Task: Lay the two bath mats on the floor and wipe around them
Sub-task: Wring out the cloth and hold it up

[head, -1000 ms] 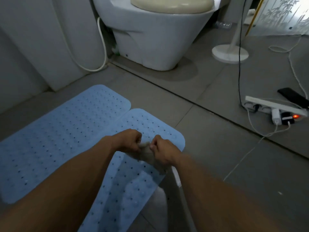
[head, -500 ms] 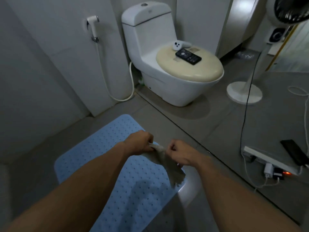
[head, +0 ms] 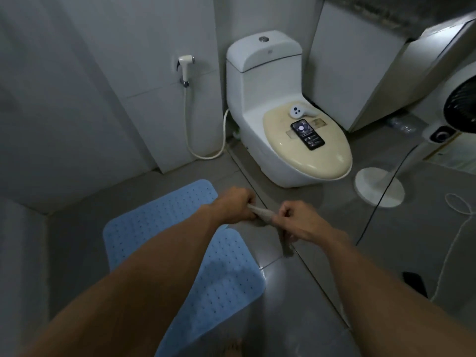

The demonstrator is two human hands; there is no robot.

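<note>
While my left hand (head: pixel 235 206) and right hand (head: pixel 296 221) grip the cloth (head: pixel 265 215), I risk wet-floor slipping near the power cord (head: pixel 381 199).

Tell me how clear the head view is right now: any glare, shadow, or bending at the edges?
Head view: dim and soft overall; a glare patch shines on the floor tile beside the near bath mat; the forearms shade that mat; walls bow at the edges from the wide lens; the cloth between left hand and right hand is slightly smeared.
</note>
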